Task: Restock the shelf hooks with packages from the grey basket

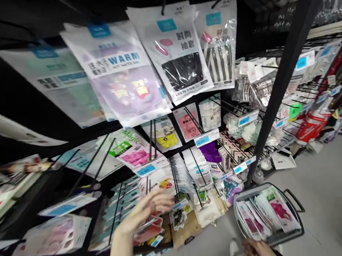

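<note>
My left hand (151, 206) reaches in front of the lower hooks, fingers stretched out to the right, with nothing visible in it. Behind and around it hang white packets (162, 179) and teal-and-white packs (123, 199); whether the fingertips touch any cannot be made out. My right hand (261, 252) is low in the view, beside the near rim of a grey basket (286, 236). Its fingers are curled, and what they hold, if anything, is hidden. Inside the basket, white packets with pink pictures (281, 212) stand upright in a row.
Large pouches, one marked WARM (129, 79), hang on the upper hooks. A pink glove packet (136, 153) hangs below. Metal hooks with price tags (207, 138) stick out. A black post (278, 84) rises right of centre. The basket is above the grey floor (333, 190).
</note>
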A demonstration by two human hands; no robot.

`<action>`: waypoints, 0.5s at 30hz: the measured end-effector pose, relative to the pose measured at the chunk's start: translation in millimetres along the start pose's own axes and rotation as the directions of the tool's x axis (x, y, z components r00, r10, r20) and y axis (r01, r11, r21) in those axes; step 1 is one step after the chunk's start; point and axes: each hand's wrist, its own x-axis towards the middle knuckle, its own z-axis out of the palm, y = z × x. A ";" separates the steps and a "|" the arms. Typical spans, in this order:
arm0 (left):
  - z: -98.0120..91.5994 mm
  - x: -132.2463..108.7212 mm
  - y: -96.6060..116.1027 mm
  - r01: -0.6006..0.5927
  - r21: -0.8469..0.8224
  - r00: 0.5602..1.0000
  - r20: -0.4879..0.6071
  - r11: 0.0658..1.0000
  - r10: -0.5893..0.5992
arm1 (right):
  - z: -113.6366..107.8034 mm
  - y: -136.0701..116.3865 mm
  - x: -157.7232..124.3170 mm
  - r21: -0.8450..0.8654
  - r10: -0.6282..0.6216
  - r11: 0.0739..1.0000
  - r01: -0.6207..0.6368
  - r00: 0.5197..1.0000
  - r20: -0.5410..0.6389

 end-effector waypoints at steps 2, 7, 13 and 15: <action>41.5 -19.8 -46.4 0.130 -0.190 0.975 0.202 0.973 -0.091 | -3.5 -2.8 -2.8 -0.080 0.012 0.997 -0.013 1.000 -0.007; 175.0 -26.3 -181.0 0.714 0.246 0.698 -0.172 0.656 -0.695 | -9.3 -1.7 5.1 -0.251 0.101 0.965 -0.072 0.989 0.105; 247.8 -61.3 -270.6 0.785 0.360 0.567 -0.088 0.505 -0.819 | -12.1 46.5 9.9 -0.116 0.151 0.983 -0.141 0.985 0.084; 248.8 -72.4 -286.9 0.799 0.250 0.574 -0.041 0.548 -0.818 | -12.7 67.4 4.3 -0.055 0.195 0.980 -0.193 0.980 0.032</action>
